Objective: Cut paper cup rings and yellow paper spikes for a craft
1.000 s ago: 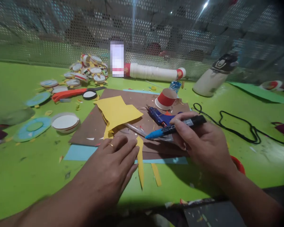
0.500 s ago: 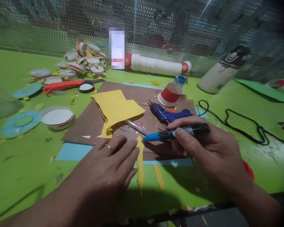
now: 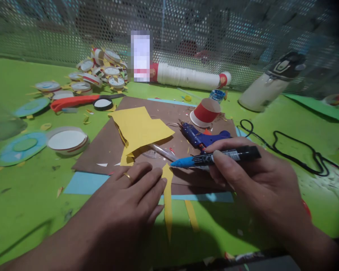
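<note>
Marker (image 3: pixel 200 160) moved nearer edge of yellow strip (image 3: pixel 168 199).

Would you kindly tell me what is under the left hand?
Brown board and light blue paper show on both sides of the left hand; a yellow strip shows along the hand's right edge. Whatever lies directly beneath is covered.

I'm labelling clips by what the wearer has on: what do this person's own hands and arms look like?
The left hand has a plain-looking, gold-coloured ring on one finger. No ring shows on the right hand, though some fingers are partly hidden. Both hands are gloveless, and no sleeves are visible.
</note>
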`<action>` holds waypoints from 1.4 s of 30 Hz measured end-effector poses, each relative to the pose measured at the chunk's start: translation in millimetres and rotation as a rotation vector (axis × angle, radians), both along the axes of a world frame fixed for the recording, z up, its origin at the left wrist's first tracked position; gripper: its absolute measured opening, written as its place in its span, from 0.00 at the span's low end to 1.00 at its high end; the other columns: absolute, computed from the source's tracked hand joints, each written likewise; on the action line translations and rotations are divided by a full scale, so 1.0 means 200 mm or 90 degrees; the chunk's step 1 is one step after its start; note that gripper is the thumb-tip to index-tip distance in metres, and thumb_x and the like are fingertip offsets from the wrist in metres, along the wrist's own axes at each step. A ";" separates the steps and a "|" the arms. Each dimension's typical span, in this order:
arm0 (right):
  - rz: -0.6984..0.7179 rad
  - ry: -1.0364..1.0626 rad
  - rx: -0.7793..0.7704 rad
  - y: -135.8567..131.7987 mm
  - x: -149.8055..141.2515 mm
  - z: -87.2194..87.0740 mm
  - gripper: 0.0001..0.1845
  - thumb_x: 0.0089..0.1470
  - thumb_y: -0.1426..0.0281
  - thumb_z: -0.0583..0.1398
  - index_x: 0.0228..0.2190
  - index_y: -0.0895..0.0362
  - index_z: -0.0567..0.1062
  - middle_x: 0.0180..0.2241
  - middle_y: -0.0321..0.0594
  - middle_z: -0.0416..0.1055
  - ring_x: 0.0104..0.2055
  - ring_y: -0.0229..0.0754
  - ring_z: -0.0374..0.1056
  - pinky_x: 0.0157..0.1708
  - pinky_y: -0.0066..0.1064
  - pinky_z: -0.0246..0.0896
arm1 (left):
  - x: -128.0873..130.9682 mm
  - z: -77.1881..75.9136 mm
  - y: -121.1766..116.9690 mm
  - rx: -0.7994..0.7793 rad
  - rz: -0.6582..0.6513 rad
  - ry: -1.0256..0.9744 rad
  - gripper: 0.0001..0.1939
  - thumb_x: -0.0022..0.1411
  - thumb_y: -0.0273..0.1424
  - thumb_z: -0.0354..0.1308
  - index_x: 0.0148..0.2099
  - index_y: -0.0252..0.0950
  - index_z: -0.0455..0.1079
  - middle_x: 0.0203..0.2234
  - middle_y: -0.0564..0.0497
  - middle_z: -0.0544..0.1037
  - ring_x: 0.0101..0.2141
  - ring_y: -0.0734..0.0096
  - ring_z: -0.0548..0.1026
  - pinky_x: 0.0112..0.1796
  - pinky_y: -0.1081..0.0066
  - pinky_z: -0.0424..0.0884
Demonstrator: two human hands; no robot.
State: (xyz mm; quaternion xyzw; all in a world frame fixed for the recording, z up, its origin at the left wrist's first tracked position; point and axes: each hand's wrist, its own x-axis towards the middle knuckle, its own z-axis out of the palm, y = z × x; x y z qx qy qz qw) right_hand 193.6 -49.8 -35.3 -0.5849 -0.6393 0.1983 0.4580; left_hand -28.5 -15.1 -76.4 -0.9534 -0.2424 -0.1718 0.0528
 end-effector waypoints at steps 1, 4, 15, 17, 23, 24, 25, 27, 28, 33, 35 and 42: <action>-0.001 0.002 0.001 0.00 0.00 0.00 0.08 0.59 0.62 0.58 0.34 0.53 0.74 0.23 0.32 0.68 0.22 0.32 0.63 0.20 0.24 0.58 | 0.00 0.00 0.00 0.000 0.002 0.001 0.16 0.65 0.31 0.46 0.49 0.35 0.71 0.45 0.42 0.76 0.46 0.49 0.70 0.39 0.52 0.73; 0.000 0.031 -0.009 0.00 -0.01 0.00 0.07 0.58 0.63 0.59 0.33 0.52 0.73 0.21 0.31 0.66 0.21 0.31 0.62 0.19 0.22 0.57 | -0.01 -0.01 0.00 -0.006 0.008 0.000 0.16 0.65 0.30 0.46 0.50 0.35 0.71 0.46 0.43 0.76 0.47 0.49 0.70 0.40 0.51 0.72; -0.014 0.073 -0.014 0.01 0.00 -0.03 0.06 0.58 0.64 0.60 0.33 0.53 0.73 0.18 0.29 0.66 0.18 0.29 0.60 0.16 0.19 0.57 | 0.00 0.02 0.01 -0.053 0.019 -0.007 0.15 0.65 0.28 0.47 0.46 0.31 0.73 0.42 0.39 0.74 0.46 0.50 0.69 0.40 0.51 0.72; 0.009 0.082 -0.022 0.01 0.00 -0.03 0.05 0.58 0.65 0.60 0.33 0.54 0.73 0.19 0.29 0.66 0.19 0.29 0.61 0.18 0.18 0.59 | 0.01 0.03 0.00 -0.085 0.034 -0.010 0.14 0.65 0.27 0.47 0.44 0.31 0.73 0.40 0.39 0.74 0.44 0.52 0.70 0.40 0.52 0.71; 0.031 0.048 -0.009 0.01 -0.01 -0.02 0.03 0.57 0.68 0.60 0.33 0.55 0.73 0.19 0.28 0.66 0.20 0.28 0.62 0.21 0.16 0.61 | 0.02 0.04 0.00 -0.105 0.036 -0.006 0.15 0.66 0.28 0.47 0.48 0.32 0.73 0.43 0.39 0.74 0.47 0.50 0.68 0.43 0.51 0.70; 0.032 0.044 -0.009 0.01 -0.01 -0.02 0.03 0.57 0.69 0.60 0.33 0.55 0.73 0.19 0.28 0.66 0.20 0.28 0.62 0.21 0.16 0.62 | 0.02 0.03 0.00 -0.099 0.028 -0.008 0.15 0.66 0.29 0.47 0.48 0.32 0.73 0.44 0.40 0.74 0.48 0.50 0.67 0.44 0.51 0.69; 0.034 0.042 -0.008 0.01 -0.01 -0.03 0.03 0.57 0.69 0.61 0.33 0.55 0.73 0.19 0.28 0.66 0.20 0.28 0.62 0.21 0.16 0.62 | 0.01 0.03 0.00 -0.090 0.020 -0.011 0.16 0.66 0.29 0.47 0.49 0.31 0.73 0.45 0.40 0.74 0.49 0.50 0.67 0.44 0.51 0.69; 0.038 0.031 -0.004 0.01 -0.01 -0.03 0.02 0.57 0.69 0.61 0.33 0.55 0.73 0.19 0.27 0.66 0.20 0.28 0.62 0.21 0.16 0.62 | 0.01 0.02 0.00 -0.074 0.009 -0.014 0.16 0.66 0.29 0.47 0.50 0.31 0.72 0.46 0.42 0.75 0.49 0.50 0.67 0.44 0.51 0.69; 0.037 0.025 -0.002 0.01 -0.01 -0.03 0.02 0.57 0.69 0.61 0.33 0.55 0.73 0.18 0.27 0.65 0.19 0.27 0.61 0.20 0.16 0.62 | 0.00 0.01 0.00 -0.067 0.008 -0.014 0.16 0.67 0.29 0.47 0.51 0.31 0.72 0.47 0.43 0.75 0.49 0.50 0.67 0.44 0.51 0.69; 0.047 0.043 -0.011 0.01 0.00 -0.03 0.02 0.57 0.70 0.61 0.34 0.55 0.73 0.20 0.26 0.68 0.19 0.25 0.64 0.21 0.13 0.63 | -0.01 0.00 0.00 -0.061 0.014 -0.009 0.17 0.67 0.31 0.47 0.52 0.34 0.71 0.50 0.47 0.76 0.48 0.51 0.68 0.43 0.51 0.69; 0.053 0.048 -0.011 0.01 -0.01 -0.03 0.02 0.57 0.70 0.61 0.34 0.55 0.73 0.19 0.26 0.68 0.19 0.25 0.65 0.21 0.13 0.63 | -0.01 0.00 0.00 -0.068 0.018 -0.008 0.17 0.67 0.30 0.47 0.53 0.34 0.70 0.50 0.48 0.75 0.49 0.52 0.67 0.44 0.51 0.68; 0.050 0.027 -0.013 0.01 0.00 -0.03 0.02 0.57 0.70 0.61 0.34 0.54 0.73 0.20 0.26 0.66 0.19 0.26 0.63 0.20 0.15 0.62 | -0.01 0.00 0.00 -0.063 0.019 -0.032 0.16 0.67 0.31 0.47 0.52 0.32 0.71 0.49 0.48 0.76 0.49 0.54 0.67 0.45 0.54 0.67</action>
